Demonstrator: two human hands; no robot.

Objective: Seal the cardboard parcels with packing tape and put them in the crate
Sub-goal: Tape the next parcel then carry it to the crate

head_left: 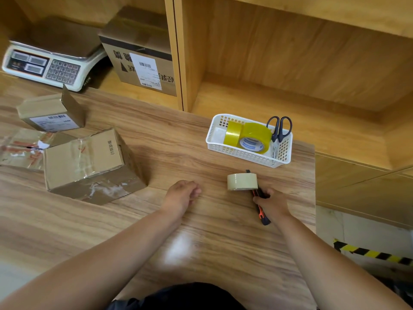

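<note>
Brown cardboard parcel (93,162), medium size, flaps down, wrinkled old clear tape across its top and front. It sits on the wood-grain bench (201,242), well left of the pale beige packing tape roll (242,181), which is the landmark here.

Small brown cardboard parcel with a white label (51,113) is further left and back from the roll, one flap standing up. A flattened, taped cardboard piece (20,148) lies furthest left. No crate in view.

Handling, judged: the parcels look light, with stiff walls but tops that give at the seam. The old tape patches are probably slick. Best to hold a parcel by two opposite bare side walls and keep off the flaps. The small one needs its flap folded down first.

Hands are apart:
- Left hand (182,193) rests on the bench just left of the roll, fingers loosely curled, holding nothing.
- Right hand (271,203), just in front and right of the roll, is wrapped round the orange-and-black utility knife (260,211), whose front end goes behind the roll.

White plastic basket (248,154), behind the roll, holds yellow tape rolls (252,137) and black-handled scissors (278,130).

White electronic scale (49,63) and a large printed cardboard box (140,59) sit on the wooden shelf, far back-left of the roll.
</note>
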